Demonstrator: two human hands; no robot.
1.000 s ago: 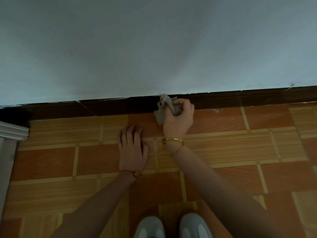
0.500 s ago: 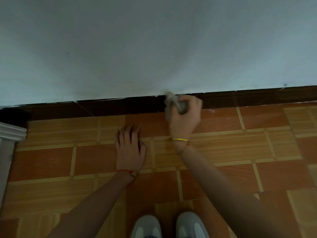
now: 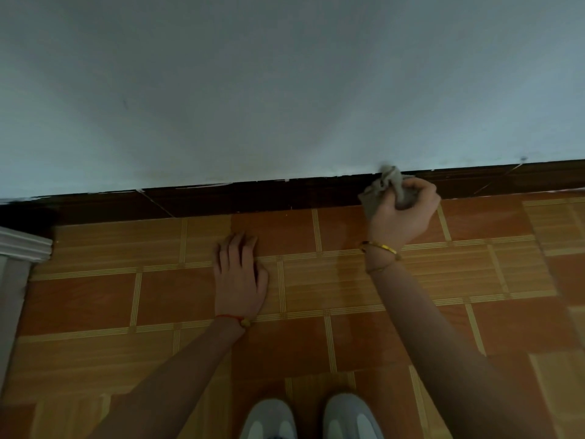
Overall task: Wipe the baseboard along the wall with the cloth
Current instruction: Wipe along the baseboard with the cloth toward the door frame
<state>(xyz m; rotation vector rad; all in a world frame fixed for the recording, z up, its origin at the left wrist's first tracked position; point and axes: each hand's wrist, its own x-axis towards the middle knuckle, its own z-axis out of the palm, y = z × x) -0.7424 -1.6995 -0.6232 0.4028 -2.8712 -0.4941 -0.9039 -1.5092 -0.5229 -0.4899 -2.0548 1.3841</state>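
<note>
Bunching the cloth (image 3: 384,188) in your right hand (image 3: 402,217) suits it, since it looks soft, light and floppy and will likely fold wherever you press it. Your fingers curl round the wad, so that grip is clenched on the cloth, which sits pushed against the dark baseboard (image 3: 253,198) where it meets the pale wall (image 3: 285,90), with a loose flap hanging at the left of your fist toward the floor (image 3: 348,280). Take hold near the middle of the bundle, as you do, so a firm pad faces the wood; the trailing corner will probably drag. Your left hand (image 3: 239,280) lies flat on the floor tiles, fingers straight, holding nothing, well to the left of the cloth. Your shoes (image 3: 310,416) show at the bottom edge
</note>
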